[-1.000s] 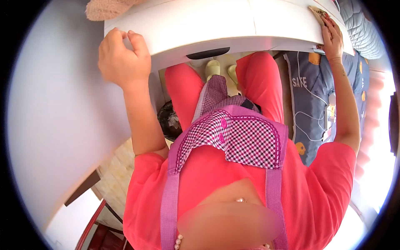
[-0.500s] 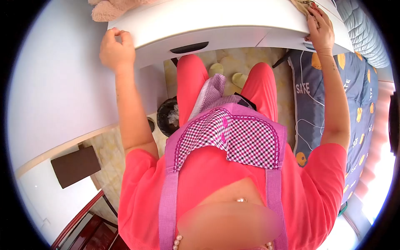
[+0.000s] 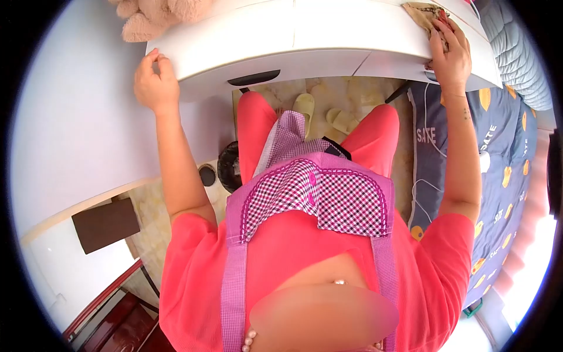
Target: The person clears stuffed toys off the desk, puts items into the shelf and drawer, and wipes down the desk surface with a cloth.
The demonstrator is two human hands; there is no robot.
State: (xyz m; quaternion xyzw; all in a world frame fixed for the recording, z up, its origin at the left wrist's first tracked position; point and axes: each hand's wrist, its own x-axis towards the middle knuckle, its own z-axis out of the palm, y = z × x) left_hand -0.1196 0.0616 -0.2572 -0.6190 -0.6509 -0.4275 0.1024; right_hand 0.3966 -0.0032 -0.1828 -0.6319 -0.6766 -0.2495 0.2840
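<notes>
A crumpled brown patterned cloth (image 3: pixel 423 16) lies on the right part of the white desk (image 3: pixel 328 26). My right hand (image 3: pixel 450 56) rests over the cloth's near side with its fingers wrapped on it, close to the desk's front edge. At the desk's left front corner is my left hand (image 3: pixel 156 81), its fingers curled with thumb and index finger near each other; whether it grips anything there is hidden. Just beyond that hand sits a pink plush toy (image 3: pixel 155 17).
Below the desktop are drawers with a dark handle slot (image 3: pixel 253 77). A black bin (image 3: pixel 229 167) stands by my left leg. To the right lies a dark patterned bedcover (image 3: pixel 492 152) with a white cable. A dark red wooden chair (image 3: pixel 120 320) is at lower left.
The view has shifted over the desk. My right hand and the cloth have come toward the front left along the desktop. My left hand stays at the left corner, its fingers slightly rearranged.
</notes>
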